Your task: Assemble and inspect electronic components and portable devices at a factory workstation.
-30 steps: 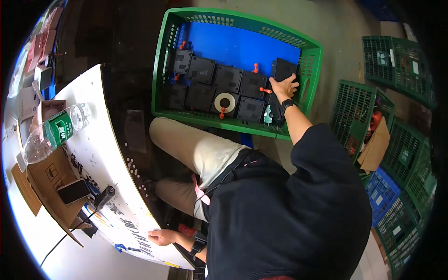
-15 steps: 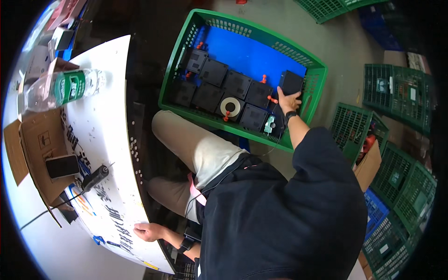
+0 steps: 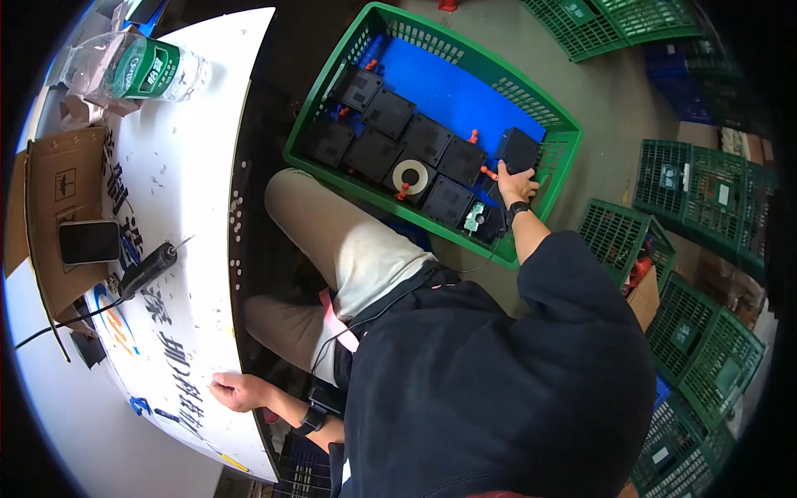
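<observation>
My right hand (image 3: pixel 519 184) reaches into a green plastic crate (image 3: pixel 571 145), thumb and fingers around the near edge of a black square box (image 3: pixel 519 148) at the crate's right end. The palm hides part of that edge. Several similar flat black boxes (image 3: pixel 427 139) lie in rows beside it on a blue lining (image 3: pixel 432 75). A cream-coloured ring (image 3: pixel 422 177) and a small green circuit board (image 3: pixel 474 217) sit by the near side. My left hand (image 3: pixel 241 391) is closed over the white table's edge; what its curled fingers hold, if anything, is hidden.
On the white table (image 3: pixel 195 166) at left are a corded black screwdriver (image 3: pixel 154 267), a phone (image 3: pixel 90 241) leaning in a cardboard box (image 3: pixel 62 178), and a clear bottle (image 3: pixel 149 68) with a green label. Green crates (image 3: pixel 706 183) stack along the right. My legs fill the middle.
The view has shifted, so the table and crate appear slightly moved. My right hand stays at the same black box, and my left stays closed at the table edge.
</observation>
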A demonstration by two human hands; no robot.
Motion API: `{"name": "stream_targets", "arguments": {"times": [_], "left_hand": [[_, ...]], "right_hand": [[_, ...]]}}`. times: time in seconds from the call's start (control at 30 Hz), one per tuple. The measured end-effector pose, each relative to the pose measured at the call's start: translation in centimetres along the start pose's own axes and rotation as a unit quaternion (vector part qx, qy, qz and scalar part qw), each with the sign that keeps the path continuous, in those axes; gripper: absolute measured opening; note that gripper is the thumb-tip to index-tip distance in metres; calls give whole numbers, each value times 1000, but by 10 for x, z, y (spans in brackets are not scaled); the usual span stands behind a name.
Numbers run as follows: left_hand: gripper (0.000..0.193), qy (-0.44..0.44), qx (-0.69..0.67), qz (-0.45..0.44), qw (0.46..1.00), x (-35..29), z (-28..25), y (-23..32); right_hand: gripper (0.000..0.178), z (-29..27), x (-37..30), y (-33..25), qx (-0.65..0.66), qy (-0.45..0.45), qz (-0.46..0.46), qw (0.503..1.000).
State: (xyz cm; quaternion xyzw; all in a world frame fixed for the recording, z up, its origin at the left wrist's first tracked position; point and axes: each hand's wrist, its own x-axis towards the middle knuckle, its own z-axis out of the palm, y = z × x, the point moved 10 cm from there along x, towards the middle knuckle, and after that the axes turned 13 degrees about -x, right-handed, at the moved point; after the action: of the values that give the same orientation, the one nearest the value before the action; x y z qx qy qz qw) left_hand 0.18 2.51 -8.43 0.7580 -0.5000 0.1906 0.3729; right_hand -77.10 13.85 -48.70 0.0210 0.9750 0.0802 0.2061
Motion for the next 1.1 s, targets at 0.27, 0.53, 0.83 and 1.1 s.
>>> {"name": "stream_targets", "arguments": {"times": [0.27,0.53,0.83,1.1], "left_hand": [[31,-2,-11,3,1000,0,2,-1],[27,8,-232,72,970,0,-15,77],[53,-817,-405,-103,397,-192,136,245],[72,-672,-561,-444,192,-200,150,224]], "right_hand": [[104,21,30,38,52,-4,68,996],[76,-75,-37,-20,165,79,-190,965],[75,-146,-259,-152,320,-256,-546,731],[96,-173,-443,-155,343,-554,-598,466]]}}
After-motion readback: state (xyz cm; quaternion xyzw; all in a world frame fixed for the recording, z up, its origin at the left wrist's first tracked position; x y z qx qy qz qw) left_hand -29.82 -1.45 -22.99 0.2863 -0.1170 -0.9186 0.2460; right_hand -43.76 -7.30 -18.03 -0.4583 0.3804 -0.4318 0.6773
